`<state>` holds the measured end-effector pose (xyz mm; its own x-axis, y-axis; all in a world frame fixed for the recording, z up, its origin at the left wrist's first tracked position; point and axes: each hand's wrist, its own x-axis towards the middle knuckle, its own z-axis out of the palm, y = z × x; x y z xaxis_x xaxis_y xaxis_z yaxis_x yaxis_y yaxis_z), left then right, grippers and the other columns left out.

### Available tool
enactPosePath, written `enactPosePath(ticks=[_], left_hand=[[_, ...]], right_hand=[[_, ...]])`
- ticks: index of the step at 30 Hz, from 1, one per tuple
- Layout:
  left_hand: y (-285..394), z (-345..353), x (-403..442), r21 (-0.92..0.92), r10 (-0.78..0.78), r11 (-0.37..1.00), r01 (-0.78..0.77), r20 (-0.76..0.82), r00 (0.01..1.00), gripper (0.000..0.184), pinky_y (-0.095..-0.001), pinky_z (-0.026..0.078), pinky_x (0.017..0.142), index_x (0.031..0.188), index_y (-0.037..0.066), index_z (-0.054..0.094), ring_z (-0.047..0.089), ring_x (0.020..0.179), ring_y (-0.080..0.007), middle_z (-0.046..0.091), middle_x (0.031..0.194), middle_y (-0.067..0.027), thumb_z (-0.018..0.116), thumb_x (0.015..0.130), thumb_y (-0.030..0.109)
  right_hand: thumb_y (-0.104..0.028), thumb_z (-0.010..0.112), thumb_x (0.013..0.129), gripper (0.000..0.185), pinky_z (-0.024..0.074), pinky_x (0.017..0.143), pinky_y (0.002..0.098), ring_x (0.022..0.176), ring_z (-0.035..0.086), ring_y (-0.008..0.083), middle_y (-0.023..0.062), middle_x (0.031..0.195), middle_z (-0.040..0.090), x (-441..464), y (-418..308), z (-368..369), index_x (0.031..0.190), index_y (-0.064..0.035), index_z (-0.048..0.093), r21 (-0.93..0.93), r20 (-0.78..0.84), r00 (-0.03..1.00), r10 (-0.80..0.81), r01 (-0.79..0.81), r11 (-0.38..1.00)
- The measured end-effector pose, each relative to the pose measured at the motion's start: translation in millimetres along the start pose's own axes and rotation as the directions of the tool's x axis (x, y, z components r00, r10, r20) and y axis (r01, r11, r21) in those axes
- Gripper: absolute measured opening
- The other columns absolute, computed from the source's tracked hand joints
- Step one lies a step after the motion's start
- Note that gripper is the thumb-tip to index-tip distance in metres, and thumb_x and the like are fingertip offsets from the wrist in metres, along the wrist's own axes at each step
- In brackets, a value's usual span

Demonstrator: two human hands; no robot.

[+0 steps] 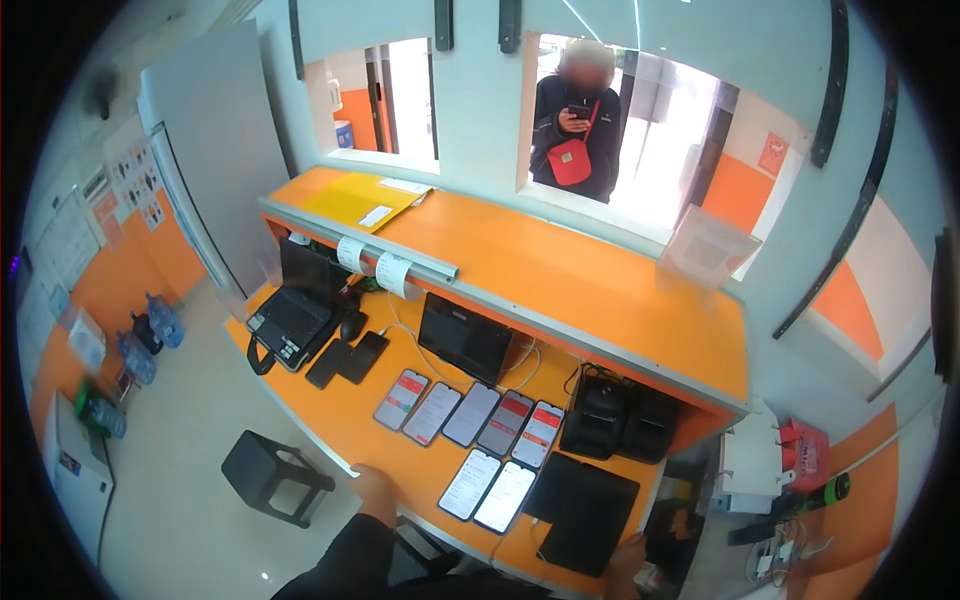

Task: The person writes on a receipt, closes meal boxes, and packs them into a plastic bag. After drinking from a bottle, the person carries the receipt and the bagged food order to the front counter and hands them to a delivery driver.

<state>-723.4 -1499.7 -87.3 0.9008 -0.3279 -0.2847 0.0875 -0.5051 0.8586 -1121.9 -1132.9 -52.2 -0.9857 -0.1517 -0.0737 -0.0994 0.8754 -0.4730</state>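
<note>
My left hand [374,495] rests at the near edge of the orange desk [345,420], with its fingers mostly out of sight. At the desk's lower right edge, my right hand [628,562] is partly cut off and blurred, close to a flat black case [590,515]. Between the hands lie two phones with white lit screens, a left one [469,484] and a right one [505,497]. Behind them is a row of several more lit phones [482,414]. A black tablet [465,338] stands propped behind that row.
An open black laptop [295,305], two dark phones [364,357] and a mouse [353,325] occupy the desk's left. Black devices [597,415] stand at right. Yellow folders [345,200] lie on the raised counter. A black stool [275,475] is on the floor. Beyond the window stands a person [580,130].
</note>
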Motion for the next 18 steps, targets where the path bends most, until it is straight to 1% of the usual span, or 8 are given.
enactPosePath(ticks=[2,5,8,11,13,14,16,18], left_hand=[[3,0,0,0.043,-0.043,0.998,0.043,0.008,0.999,0.051,-0.0442,0.052,0.081,0.115,-0.003,0.058,0.065,0.093,-0.0391,0.066,0.106,-0.0233,0.044,0.097,0.043],[-38,23,31,-0.137,0.076,0.99,-0.043,0.247,0.966,0.051,-0.0428,0.05,0.087,0.118,0.0,0.058,0.062,0.102,-0.0363,0.063,0.115,-0.0222,0.041,0.098,0.044],[-77,46,75,0.276,0.21,0.917,-0.289,0.283,0.936,0.049,-0.0403,0.047,0.093,0.122,0.004,0.058,0.059,0.111,-0.0329,0.061,0.122,-0.0188,0.039,0.099,0.043],[-94,58,93,0.394,0.288,0.833,-0.388,0.289,0.913,0.048,-0.0387,0.046,0.097,0.125,0.007,0.058,0.056,0.117,-0.0307,0.059,0.127,-0.0166,0.037,0.099,0.042],[-70,40,79,0.555,0.213,0.661,-0.505,0.506,0.836,0.048,-0.0372,0.043,0.101,0.129,0.007,0.057,0.054,0.122,-0.0289,0.059,0.13,-0.0136,0.039,0.099,0.041],[-61,35,71,0.55,0.215,0.663,-0.509,0.511,0.832,0.048,-0.0372,0.043,0.101,0.129,0.007,0.057,0.054,0.122,-0.0289,0.059,0.13,-0.0136,0.039,0.099,0.041],[-47,30,56,0.633,0.055,0.708,-0.314,0.393,0.918,0.043,-0.0365,0.044,0.1,0.129,0.009,0.058,0.053,0.124,-0.0262,0.058,0.132,-0.0115,0.046,0.097,0.035],[-45,27,54,0.578,0.057,0.771,-0.269,0.357,0.932,0.042,-0.0369,0.045,0.099,0.127,0.008,0.058,0.054,0.121,-0.0275,0.059,0.13,-0.0128,0.047,0.097,0.035]], right_hand=[[-0.037,0.03,0.105,0.05,0.0494,0.077,0.0536,0.091,0.063,0.0471,0.0277,0.094,0.067,-4,-4,-3,0.109,0.0018,0.06,-0.006,-0.008,1.0,0.024,-0.024,1.0],[-0.037,0.03,0.105,0.05,0.0496,0.077,0.0537,0.091,0.064,0.0469,0.027,0.093,0.067,-3,-7,-6,0.11,0.0013,0.061,-0.031,0.022,0.999,0.046,-0.046,0.998],[-0.038,0.03,0.105,0.05,0.0496,0.077,0.0539,0.09,0.064,0.0472,0.0271,0.092,0.067,-3,-8,-7,0.109,0.001,0.061,-0.037,0.015,0.998,0.062,-0.061,0.997],[-0.038,0.031,0.104,0.05,0.0492,0.077,0.054,0.09,0.064,0.0475,0.0269,0.092,0.067,-3,-8,-10,0.109,0.0012,0.061,-0.03,0.011,0.998,0.059,-0.058,0.998],[-0.038,0.031,0.104,0.05,0.0488,0.078,0.0541,0.09,0.063,0.0478,0.0272,0.093,0.067,-2,-5,-6,0.109,0.0017,0.061,0.02,-0.002,1.0,0.022,-0.022,1.0],[-0.038,0.031,0.104,0.05,0.0488,0.078,0.0541,0.09,0.063,0.0478,0.0272,0.093,0.067,-1,-3,-6,0.109,0.0017,0.061,0.023,-0.008,1.0,0.024,-0.024,0.999],[-0.036,0.032,0.104,0.049,0.0485,0.079,0.0541,0.09,0.063,0.0483,0.0279,0.094,0.067,-1,-3,-4,0.11,0.0023,0.061,0.024,0.001,0.999,0.033,-0.033,0.999],[-0.036,0.032,0.104,0.049,0.0486,0.078,0.0541,0.09,0.063,0.0488,0.0283,0.093,0.067,-3,-4,-5,0.11,0.0024,0.061,0.036,-0.01,1.0,0.021,-0.021,0.999]])
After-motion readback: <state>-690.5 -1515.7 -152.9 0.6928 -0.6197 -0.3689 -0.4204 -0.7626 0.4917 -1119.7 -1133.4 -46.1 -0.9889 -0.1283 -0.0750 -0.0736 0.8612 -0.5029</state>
